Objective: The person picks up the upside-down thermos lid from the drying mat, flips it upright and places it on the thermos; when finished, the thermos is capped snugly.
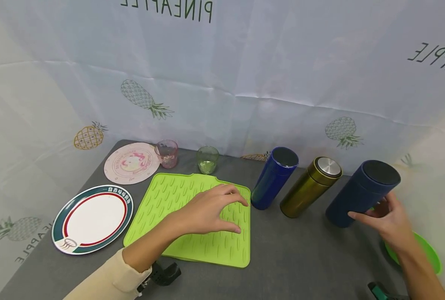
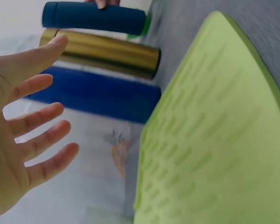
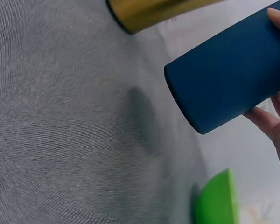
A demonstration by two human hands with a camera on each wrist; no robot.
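Three flasks (image 1: 312,186) are standing in a row right of the mat (image 1: 192,216); the plate (image 1: 92,218) is lying left of it, two cups (image 1: 186,156) sitting beyond

Bright, even, diffuse light fills all views, with only soft shadows. The head view bends at its edges. The left wrist view is blurred, its green mat (image 2: 214,135) out of focus.

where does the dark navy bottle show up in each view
Head: the dark navy bottle stands far right on the table, gripped by the right hand.
Left wrist: along the top edge, lying sideways in the picture, above the gold bottle.
Right wrist: upper right, fingers round it.
Shared landmark: the gold bottle, next to it in every view.
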